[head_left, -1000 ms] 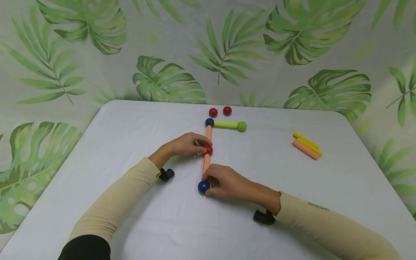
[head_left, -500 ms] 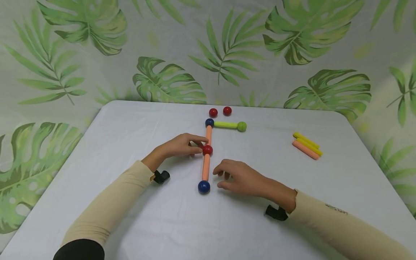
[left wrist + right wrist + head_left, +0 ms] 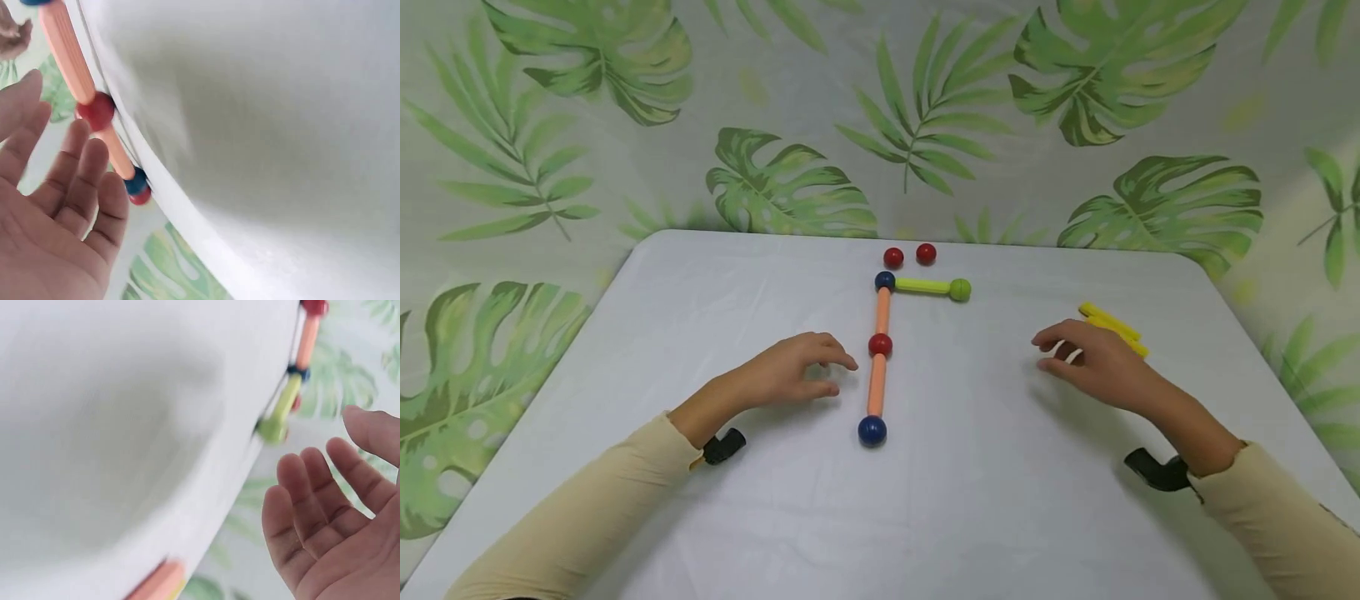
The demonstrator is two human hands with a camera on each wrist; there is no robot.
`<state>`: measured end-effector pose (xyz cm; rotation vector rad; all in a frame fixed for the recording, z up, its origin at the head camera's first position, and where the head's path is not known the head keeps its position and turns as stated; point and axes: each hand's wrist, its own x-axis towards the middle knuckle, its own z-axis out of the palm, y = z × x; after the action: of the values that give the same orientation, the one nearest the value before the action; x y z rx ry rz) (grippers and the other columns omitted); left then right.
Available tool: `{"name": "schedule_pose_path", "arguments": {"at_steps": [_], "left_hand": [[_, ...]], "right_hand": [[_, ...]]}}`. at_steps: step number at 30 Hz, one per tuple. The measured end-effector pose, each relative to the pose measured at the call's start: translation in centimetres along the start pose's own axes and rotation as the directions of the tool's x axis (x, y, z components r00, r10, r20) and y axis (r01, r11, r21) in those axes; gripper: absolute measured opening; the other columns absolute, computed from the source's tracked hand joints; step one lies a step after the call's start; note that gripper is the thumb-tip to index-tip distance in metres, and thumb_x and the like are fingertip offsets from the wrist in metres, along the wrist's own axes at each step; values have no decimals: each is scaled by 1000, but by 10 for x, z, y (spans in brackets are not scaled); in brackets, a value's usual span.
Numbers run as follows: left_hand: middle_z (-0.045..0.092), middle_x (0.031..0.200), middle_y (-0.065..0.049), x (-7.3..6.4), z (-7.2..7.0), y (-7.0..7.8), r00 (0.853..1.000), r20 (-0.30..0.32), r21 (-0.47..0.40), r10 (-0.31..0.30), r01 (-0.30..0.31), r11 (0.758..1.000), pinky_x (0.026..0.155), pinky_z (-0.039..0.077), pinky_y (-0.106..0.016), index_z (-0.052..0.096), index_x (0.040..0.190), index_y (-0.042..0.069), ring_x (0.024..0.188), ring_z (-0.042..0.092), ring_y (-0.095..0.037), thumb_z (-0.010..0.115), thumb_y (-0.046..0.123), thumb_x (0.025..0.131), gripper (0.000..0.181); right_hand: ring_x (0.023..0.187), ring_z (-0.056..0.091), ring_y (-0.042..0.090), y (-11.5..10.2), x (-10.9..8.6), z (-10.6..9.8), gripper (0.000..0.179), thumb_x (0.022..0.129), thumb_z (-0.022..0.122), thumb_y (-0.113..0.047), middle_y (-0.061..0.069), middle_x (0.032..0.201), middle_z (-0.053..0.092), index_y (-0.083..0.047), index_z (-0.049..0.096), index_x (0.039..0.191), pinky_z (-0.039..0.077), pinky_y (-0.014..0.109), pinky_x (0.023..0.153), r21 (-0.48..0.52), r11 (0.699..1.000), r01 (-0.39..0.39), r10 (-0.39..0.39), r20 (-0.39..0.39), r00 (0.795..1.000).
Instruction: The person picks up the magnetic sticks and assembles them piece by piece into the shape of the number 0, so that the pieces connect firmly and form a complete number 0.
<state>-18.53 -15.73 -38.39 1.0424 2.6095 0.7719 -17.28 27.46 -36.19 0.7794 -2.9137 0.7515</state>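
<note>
A chain of sticks and balls lies on the white table: a near blue ball [image 3: 872, 431], an orange stick [image 3: 877, 386], a red ball [image 3: 880, 344], a second orange stick [image 3: 883, 312] and a far blue ball [image 3: 885, 281]. From the far blue ball a lime-green stick [image 3: 922, 286] runs right to a green ball [image 3: 960, 290]. My left hand [image 3: 790, 368] hovers left of the chain, fingers relaxed and holding nothing. Over at the right, my right hand [image 3: 1093, 362] is beside the yellow sticks [image 3: 1108, 323], its fingers loosely bent around nothing. In the right wrist view an orange stick [image 3: 157, 582] shows below that hand.
Two loose red balls [image 3: 893, 257] sit behind the chain near the table's back edge. A leaf-patterned cloth [image 3: 790, 179] hangs behind the white table [image 3: 970, 517]. Each wrist carries a small black camera [image 3: 1156, 469].
My right hand has let go of the near blue ball and moved right to the loose sticks. My left hand has released the red ball and drawn back left toward me.
</note>
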Motion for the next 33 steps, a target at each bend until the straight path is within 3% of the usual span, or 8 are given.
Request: {"name": "schedule_pose_path", "arguments": {"at_steps": [3,8,15,20,26,33], "left_hand": [[66,120,0,-3,4,11,998,29,35,51,-52,998,99,51,-39,69,124,19,112,60,-19,74,18,89,35],[66,116,2,-2,12,24,987,127,57,100,-108,993,92,52,-31,66,129,23,103,61,-14,73,20,89,40],[68,115,4,3,19,29,962,234,27,137,-148,989,91,50,-27,65,132,20,101,60,-11,73,21,90,43],[69,113,5,5,21,28,962,248,-54,112,-102,993,86,51,-25,67,129,19,94,60,-9,72,19,91,39],[73,113,2,5,22,28,969,244,-212,36,17,977,85,52,-18,72,122,16,91,63,-1,74,12,88,34],[74,111,0,4,23,28,971,238,-266,22,43,963,80,52,-18,73,120,14,86,61,-1,75,10,87,33]], "right_hand": [[85,65,8,20,-5,-10,25,89,73,-11,11,106,71,-7,68,113,53,21,71,-43,999,-31,29,-54,998],[82,59,0,53,-11,-19,23,90,72,-12,11,101,70,-5,69,112,50,18,69,-90,992,-93,83,-114,990],[87,61,22,82,-19,-21,31,94,69,-22,19,104,68,0,67,115,46,24,68,-104,968,-227,218,-97,971],[87,63,30,93,-23,-21,32,91,72,-19,22,104,68,2,66,114,44,21,64,-104,966,-237,225,-109,968],[89,62,37,102,-23,-19,32,91,71,-17,24,102,66,4,65,115,45,27,63,-120,957,-264,254,-95,963],[82,60,32,104,-22,-19,31,89,71,-16,24,98,65,5,66,113,43,30,62,-178,944,-279,269,-76,960]]}}
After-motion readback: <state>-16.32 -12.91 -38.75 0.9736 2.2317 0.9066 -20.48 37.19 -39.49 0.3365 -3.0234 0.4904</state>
